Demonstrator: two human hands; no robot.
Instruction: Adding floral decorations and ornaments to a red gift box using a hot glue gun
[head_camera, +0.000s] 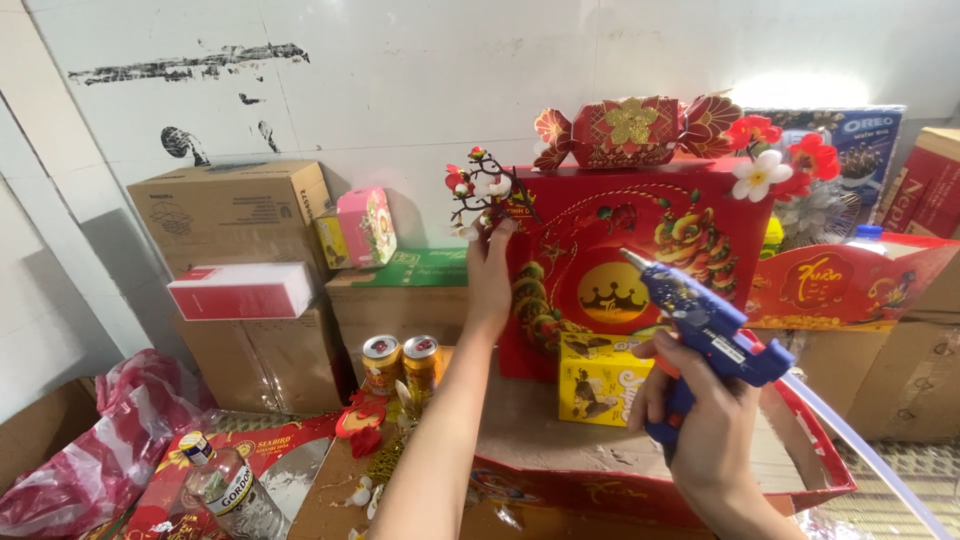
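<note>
My left hand (489, 275) reaches up and pinches a small artificial branch with red and white blossoms (478, 192) against the upper left corner of a big red decorated gift box (620, 255). My right hand (700, 425) grips a blue hot glue gun (700, 325), its metal nozzle pointing up and left at the box front, a clear glue stick trailing behind. The red box stands upright in a shallow red tray (810, 470), with a yellow snack box (598, 380) in front of it. A red candy-shaped box (630, 130) lies on top, beside red and white fabric flowers (775, 160).
Two gold drink cans (402, 362) stand left of the tray. Brown cartons (235, 215), a red-and-white flat box (240, 290), a pink box (365, 225) and a green box are stacked at the wall. A clear bottle (225, 490) and red plastic bag (95, 450) lie lower left.
</note>
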